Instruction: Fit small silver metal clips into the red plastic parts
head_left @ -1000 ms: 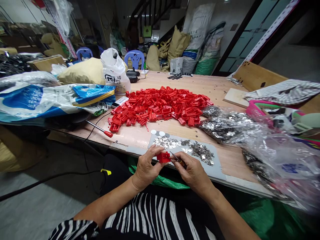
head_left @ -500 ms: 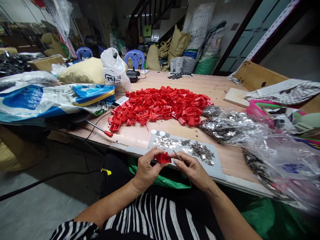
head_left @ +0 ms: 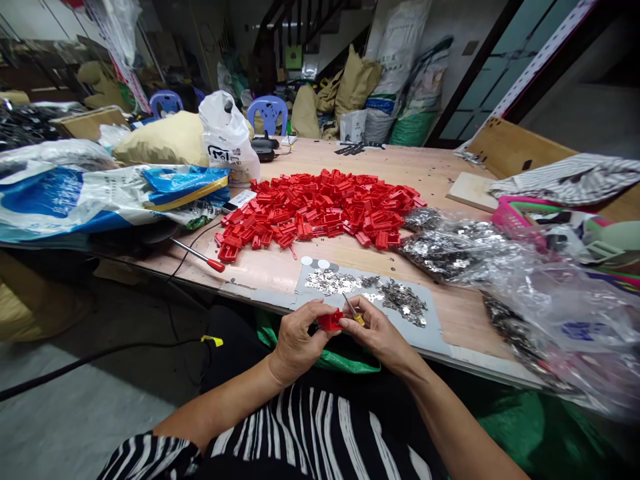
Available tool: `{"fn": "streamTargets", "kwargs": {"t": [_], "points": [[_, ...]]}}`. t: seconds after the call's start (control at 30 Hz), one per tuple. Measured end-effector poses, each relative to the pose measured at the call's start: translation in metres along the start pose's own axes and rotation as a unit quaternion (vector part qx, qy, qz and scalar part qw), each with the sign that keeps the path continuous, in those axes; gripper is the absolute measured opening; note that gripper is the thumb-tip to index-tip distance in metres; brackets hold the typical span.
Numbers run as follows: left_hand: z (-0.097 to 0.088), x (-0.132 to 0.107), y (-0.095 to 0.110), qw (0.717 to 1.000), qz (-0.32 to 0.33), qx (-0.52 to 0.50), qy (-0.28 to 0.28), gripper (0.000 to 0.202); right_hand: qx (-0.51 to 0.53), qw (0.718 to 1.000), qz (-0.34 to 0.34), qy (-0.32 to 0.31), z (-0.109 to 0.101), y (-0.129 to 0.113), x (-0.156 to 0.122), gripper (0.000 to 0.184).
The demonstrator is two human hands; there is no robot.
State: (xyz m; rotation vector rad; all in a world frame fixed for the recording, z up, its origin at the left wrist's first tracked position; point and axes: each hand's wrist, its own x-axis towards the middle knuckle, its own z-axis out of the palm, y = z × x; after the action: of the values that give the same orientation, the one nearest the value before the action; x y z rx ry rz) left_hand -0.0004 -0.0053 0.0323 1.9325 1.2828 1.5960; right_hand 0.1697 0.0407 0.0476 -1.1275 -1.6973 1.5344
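My left hand (head_left: 299, 340) is closed around a small red plastic part (head_left: 331, 321) at the table's near edge. My right hand (head_left: 379, 335) is closed on a thin metal tool with a yellow handle (head_left: 353, 313), its tip close to the red part. Just beyond my hands lies a grey mat (head_left: 430, 333) strewn with small silver metal pieces (head_left: 370, 292). Farther back a big heap of the same red parts (head_left: 320, 210) covers the middle of the wooden table (head_left: 270, 270).
A red-handled screwdriver (head_left: 197, 256) lies at the left edge. Blue and white sacks (head_left: 100, 197) and a white plastic bag (head_left: 227, 140) are on the left. Clear bags of metal pieces (head_left: 500, 267) and a pink basket (head_left: 515, 217) crowd the right.
Both hands stayed together over the near edge and sank slightly. The red part turned in my left fingers and the tool's yellow handle now shows above my right hand.
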Motion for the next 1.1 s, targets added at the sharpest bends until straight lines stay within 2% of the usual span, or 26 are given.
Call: {"fn": "streamTargets", "kwargs": {"t": [0.13, 0.37, 0.57, 0.73, 0.87, 0.93, 1.03, 1.1], "points": [[0.003, -0.002, 0.001, 1.000, 0.010, 0.002, -0.022, 0.027, 0.030, 0.999, 0.017, -0.023, 0.001, 0.003, 0.001, 0.034], [0.004, -0.008, -0.003, 0.996, -0.076, -0.047, -0.027, 0.025, 0.131, 0.988, 0.073, -0.043, 0.004, 0.006, -0.005, 0.042], [0.006, -0.013, -0.005, 0.990, -0.110, -0.086, -0.024, 0.025, 0.160, 0.980, 0.083, -0.080, 0.004, 0.013, -0.010, 0.042], [0.003, -0.017, -0.008, 0.983, -0.121, -0.133, -0.036, 0.026, 0.214, 0.968, 0.105, -0.084, 0.008, 0.016, -0.016, 0.041], [0.003, -0.021, -0.014, 0.958, -0.150, -0.241, -0.039, 0.029, 0.276, 0.949, 0.124, -0.085, 0.014, 0.019, -0.021, 0.042], [0.004, -0.021, -0.016, 0.940, -0.185, -0.286, -0.024, 0.031, 0.273, 0.950, 0.125, -0.081, 0.015, 0.020, -0.020, 0.042], [0.008, -0.018, -0.017, 0.909, -0.255, -0.329, 0.008, 0.034, 0.194, 0.973, 0.102, -0.068, 0.011, 0.020, -0.014, 0.039], [0.009, -0.015, -0.018, 0.890, -0.296, -0.346, 0.026, 0.036, 0.103, 0.992, 0.067, -0.033, 0.003, 0.019, -0.006, 0.036]]}}
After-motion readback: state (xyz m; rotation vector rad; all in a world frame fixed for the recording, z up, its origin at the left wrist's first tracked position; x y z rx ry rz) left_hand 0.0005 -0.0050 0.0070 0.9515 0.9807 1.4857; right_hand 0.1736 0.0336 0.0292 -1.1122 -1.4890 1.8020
